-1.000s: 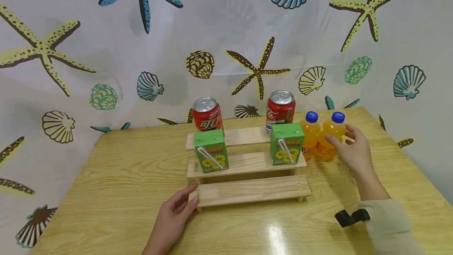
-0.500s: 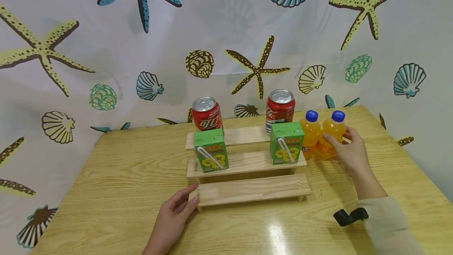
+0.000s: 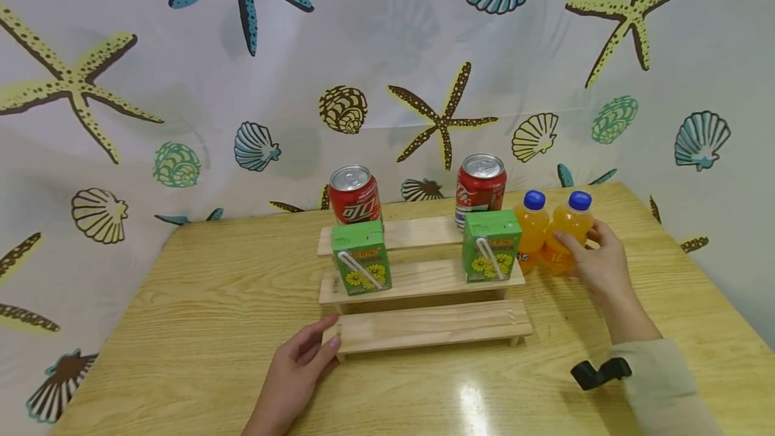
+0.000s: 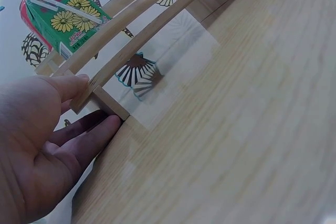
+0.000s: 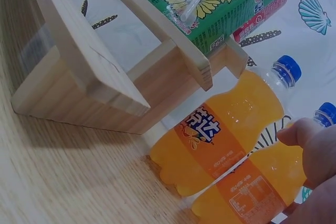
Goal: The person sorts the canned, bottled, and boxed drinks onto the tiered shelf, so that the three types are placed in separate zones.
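Note:
My left hand (image 3: 298, 370) holds the left end of the lowest step of a three-tier wooden stand (image 3: 426, 327). Its thumb lies on the step and its fingers touch the side support, as the left wrist view shows. On the right, my right hand (image 3: 602, 264) grips an orange soda bottle (image 3: 574, 221) with a blue cap, thumb in front and fingers behind. That bottle stands upright on the table against a second orange soda bottle (image 3: 530, 229), whose label shows in the right wrist view. Both are beside the stand's right end.
Two green juice boxes (image 3: 362, 258) with straws stand on the middle step. Behind them, two red cola cans (image 3: 354, 197) are on the top step. The wooden table (image 3: 206, 328) reaches back to a curtain (image 3: 290, 86) printed with shells and starfish.
My right hand has shifted very slightly on the right-hand bottle, its fingers settling around it. The left hand, stand, cans and boxes have stayed in place.

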`<state>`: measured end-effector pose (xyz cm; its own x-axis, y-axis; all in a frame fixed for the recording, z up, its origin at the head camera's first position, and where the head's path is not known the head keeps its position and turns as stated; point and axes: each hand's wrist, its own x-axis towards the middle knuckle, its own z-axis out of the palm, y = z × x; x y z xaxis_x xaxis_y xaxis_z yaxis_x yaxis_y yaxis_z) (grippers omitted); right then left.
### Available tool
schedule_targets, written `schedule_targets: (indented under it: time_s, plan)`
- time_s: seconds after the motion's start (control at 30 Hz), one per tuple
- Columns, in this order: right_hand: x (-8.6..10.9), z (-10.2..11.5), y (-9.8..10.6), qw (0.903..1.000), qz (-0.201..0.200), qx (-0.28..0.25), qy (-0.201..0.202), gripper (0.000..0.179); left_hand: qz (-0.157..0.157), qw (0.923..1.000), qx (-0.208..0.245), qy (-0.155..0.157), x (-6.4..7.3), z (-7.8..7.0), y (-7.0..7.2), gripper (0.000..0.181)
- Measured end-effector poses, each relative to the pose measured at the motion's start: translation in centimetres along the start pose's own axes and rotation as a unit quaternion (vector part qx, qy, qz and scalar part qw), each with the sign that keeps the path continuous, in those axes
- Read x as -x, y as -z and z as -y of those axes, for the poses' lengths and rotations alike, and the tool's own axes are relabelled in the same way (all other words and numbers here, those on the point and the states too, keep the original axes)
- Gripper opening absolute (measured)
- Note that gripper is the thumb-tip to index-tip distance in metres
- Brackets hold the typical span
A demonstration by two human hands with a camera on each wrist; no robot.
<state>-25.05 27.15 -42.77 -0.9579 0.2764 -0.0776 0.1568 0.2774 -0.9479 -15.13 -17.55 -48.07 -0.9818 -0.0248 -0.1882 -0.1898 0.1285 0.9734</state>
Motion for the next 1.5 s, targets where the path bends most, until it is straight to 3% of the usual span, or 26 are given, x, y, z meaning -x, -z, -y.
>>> schedule_targets:
  time_s: [0.13, 0.57, 0.9, 1.5]
  plan:
    - [0.0, 0.1, -0.2, 0.9999, -0.01, -0.005, 0.001, 0.073, 0.0, 1.0, 0.001, -0.002, 0.1, 0.0, 0.2, 0.052]
    - [0.4, 0.5, 0.5, 0.9997, 0.01, -0.021, -0.007, 0.076, -0.007, 1.0, 0.005, 0.004, 0.2, -0.1, 0.0, 0.046]
    - [0.8, 1.1, 1.0, 0.9995, 0.015, -0.017, 0.021, 0.074, -0.006, 1.0, 0.001, 0.004, 0.2, 0.0, 0.1, 0.049]
    - [2.2, 2.4, 1.7, 0.9998, 0.018, 0.001, 0.013, 0.074, -0.006, 1.0, -0.005, -0.003, 0.1, 0.1, 0.2, 0.052]
